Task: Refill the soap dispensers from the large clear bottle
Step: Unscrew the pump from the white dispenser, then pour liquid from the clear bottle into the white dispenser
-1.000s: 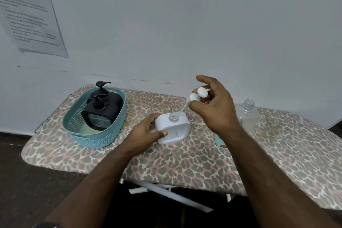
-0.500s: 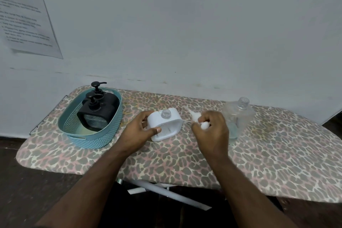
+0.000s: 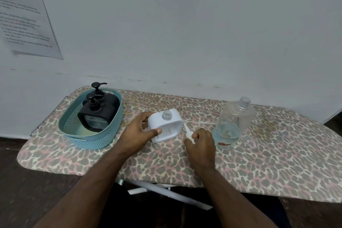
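- The bench point(image 3: 259, 163), covered in leopard-print cloth, runs left to right along the wall.
- A teal basket point(image 3: 96, 139) at its left end holds two black dispensers point(image 3: 98, 114), pumps upright.
- The large clear bottle point(image 3: 234, 122) stands upright and uncapped at right, neck up, with a little liquid at the bottom.
- The white dispenser point(image 3: 166, 126) sits mid-bench, open neck tilted up and away.
- The left hand point(image 3: 138, 131) grips its side.
- The right hand point(image 3: 201, 142) pinches the white pump point(image 3: 187, 132), whose thin tube slants back-left over the bench.

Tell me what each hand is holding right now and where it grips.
Left hand grips white dispenser by its side; right hand holds pump at its head.
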A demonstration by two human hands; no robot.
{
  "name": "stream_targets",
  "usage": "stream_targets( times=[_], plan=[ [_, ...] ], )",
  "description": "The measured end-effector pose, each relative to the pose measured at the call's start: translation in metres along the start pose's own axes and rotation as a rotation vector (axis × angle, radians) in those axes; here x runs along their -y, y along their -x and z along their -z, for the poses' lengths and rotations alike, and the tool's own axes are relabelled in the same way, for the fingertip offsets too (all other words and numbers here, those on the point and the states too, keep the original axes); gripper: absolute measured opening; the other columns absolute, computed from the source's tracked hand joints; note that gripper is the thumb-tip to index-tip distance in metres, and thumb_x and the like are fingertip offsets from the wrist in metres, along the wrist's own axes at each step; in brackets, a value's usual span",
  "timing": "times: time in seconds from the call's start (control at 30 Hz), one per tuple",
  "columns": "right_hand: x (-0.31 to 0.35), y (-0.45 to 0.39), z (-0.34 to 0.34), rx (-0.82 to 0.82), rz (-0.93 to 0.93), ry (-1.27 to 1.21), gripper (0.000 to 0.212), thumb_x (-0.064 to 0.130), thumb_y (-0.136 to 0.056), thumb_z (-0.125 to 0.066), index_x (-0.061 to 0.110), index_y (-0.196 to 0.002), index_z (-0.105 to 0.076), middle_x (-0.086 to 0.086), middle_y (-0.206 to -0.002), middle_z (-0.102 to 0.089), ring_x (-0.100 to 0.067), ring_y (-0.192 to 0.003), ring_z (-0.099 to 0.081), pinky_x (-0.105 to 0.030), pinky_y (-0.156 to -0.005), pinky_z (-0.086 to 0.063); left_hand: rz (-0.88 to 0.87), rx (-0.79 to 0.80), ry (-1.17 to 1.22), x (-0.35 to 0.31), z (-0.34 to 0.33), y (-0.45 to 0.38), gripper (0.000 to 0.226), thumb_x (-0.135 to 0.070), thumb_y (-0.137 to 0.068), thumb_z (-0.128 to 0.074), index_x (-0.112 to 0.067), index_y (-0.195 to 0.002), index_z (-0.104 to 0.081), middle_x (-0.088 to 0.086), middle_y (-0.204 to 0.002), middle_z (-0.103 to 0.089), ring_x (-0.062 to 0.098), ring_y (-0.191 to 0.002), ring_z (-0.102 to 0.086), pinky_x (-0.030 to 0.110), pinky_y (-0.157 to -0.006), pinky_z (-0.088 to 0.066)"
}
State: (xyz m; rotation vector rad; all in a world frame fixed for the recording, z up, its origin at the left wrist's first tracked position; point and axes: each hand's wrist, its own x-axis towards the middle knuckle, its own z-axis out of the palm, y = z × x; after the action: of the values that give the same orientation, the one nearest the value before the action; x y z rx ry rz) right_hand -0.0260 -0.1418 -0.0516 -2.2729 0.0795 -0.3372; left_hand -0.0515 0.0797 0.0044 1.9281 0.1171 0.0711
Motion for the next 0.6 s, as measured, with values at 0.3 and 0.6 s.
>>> stream_targets(
  times=[0.3, 0.6],
  plan=[
    [-0.005, 0.007, 0.027, 0.023, 0.047, -0.074, 0.025, 0.028, -0.080, -0.077, 0.022, -0.097, -0.060, 0.009, -0.096, -0.060, -0.017, -0.093, -0.056, -0.039, -0.084, -0.047, -0.002, 0.012, 0.008, -0.003, -0.008, 0.003, 0.061, -0.054, -0.064, -0.078, -0.041, -0.121, -0.061, -0.014, -0.125, -0.067, 0.012, -0.120, -0.063, 0.050, -0.101, -0.054],
    [-0.013, 0.005, 0.092, -0.317, -0.111, -0.256, 0.049, 0.026, -0.071, -0.089, 0.024, -0.089, -0.043, -0.001, -0.086, -0.048, -0.025, -0.076, -0.051, -0.042, -0.072, -0.050, -0.055, 0.024, 0.026, -0.028, -0.020, 0.006, 0.043, -0.039, -0.076, -0.080, -0.043, -0.114, -0.061, -0.017, -0.123, -0.066, 0.012, -0.116, -0.064, 0.045, -0.101, -0.054]
  ],
)
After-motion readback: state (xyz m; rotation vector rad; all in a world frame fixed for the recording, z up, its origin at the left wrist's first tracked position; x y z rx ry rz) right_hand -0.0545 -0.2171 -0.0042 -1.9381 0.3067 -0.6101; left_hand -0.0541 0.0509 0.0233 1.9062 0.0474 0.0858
